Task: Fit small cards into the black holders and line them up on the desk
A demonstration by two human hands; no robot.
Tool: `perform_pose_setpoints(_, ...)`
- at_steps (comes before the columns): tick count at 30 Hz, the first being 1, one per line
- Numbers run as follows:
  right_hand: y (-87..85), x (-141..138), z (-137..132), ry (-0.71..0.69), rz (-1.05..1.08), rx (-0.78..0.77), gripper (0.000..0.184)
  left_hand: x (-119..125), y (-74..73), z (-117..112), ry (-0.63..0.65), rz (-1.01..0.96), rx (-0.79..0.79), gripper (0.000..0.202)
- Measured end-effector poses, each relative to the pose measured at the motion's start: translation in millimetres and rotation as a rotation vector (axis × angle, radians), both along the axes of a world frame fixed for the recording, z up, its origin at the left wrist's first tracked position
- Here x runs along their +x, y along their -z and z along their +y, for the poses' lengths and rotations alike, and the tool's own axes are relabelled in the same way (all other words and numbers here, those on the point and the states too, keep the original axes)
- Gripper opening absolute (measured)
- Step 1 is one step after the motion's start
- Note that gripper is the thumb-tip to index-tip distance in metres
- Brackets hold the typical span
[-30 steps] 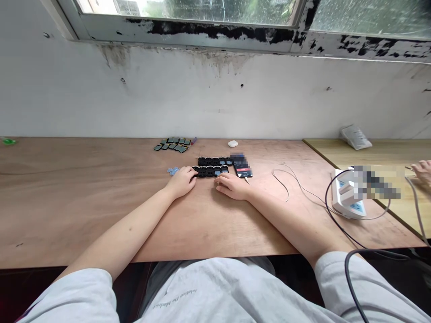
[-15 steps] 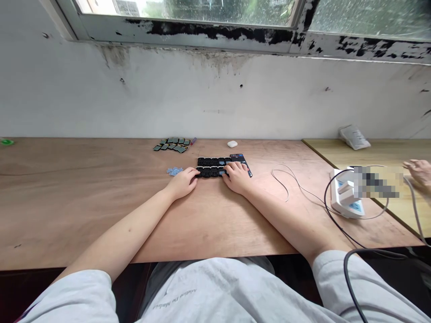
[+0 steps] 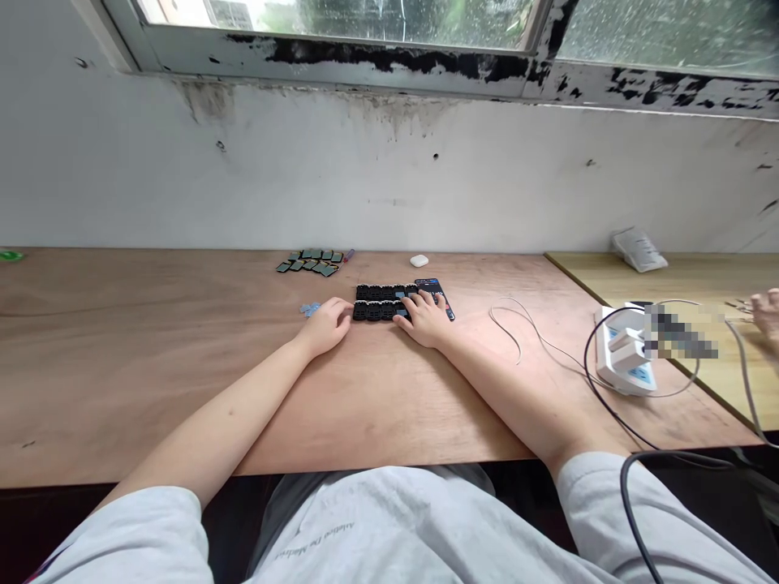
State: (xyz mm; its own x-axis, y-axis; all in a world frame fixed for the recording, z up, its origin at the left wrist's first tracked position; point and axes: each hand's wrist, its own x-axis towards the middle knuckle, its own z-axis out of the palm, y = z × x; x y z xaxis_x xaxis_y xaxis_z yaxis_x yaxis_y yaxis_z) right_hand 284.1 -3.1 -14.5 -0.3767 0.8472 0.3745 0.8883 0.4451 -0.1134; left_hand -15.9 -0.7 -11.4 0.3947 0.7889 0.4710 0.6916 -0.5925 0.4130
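Observation:
Two rows of small black plastic frames (image 3: 373,311) lie side by side on the wooden table, and bluish-grey inserts show in some at the right. My right hand (image 3: 428,319) rests over the right part of the near row, fingers spread and fingertips touching it; it hides that end. At the row's left end is my left hand (image 3: 327,328), fingers loosely bent and nothing visible in them. Beside its fingers sits a small pile of translucent blue pieces (image 3: 309,309), partly covered by the hand. A phone (image 3: 443,297) with a lit screen lies behind my right hand.
Several green-grey square modules (image 3: 312,265) lie near the wall beside a purple pen-like object (image 3: 349,255). A white earbud case (image 3: 419,260) stands farther right. Cables run to a white power strip (image 3: 624,369); another person's hand (image 3: 765,312) is at the right edge.
My left hand has drawn slightly left off the end of the near row and covers more of the blue pieces. My right hand has shifted slightly left, its fingers more spread.

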Motion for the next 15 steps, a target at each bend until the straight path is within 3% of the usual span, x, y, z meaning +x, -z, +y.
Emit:
perform_pose_setpoints(9,-1.7,4,-13,-0.047,-0.023,0.113,0.041,1,-1.2,-2,-0.006,0.001,0.002,0.028)
perform_pose_setpoints(15,-5.5,2,-24,-0.084,0.055,0.124,0.05,0,-1.2,-3,0.001,0.001,0.025,0.028)
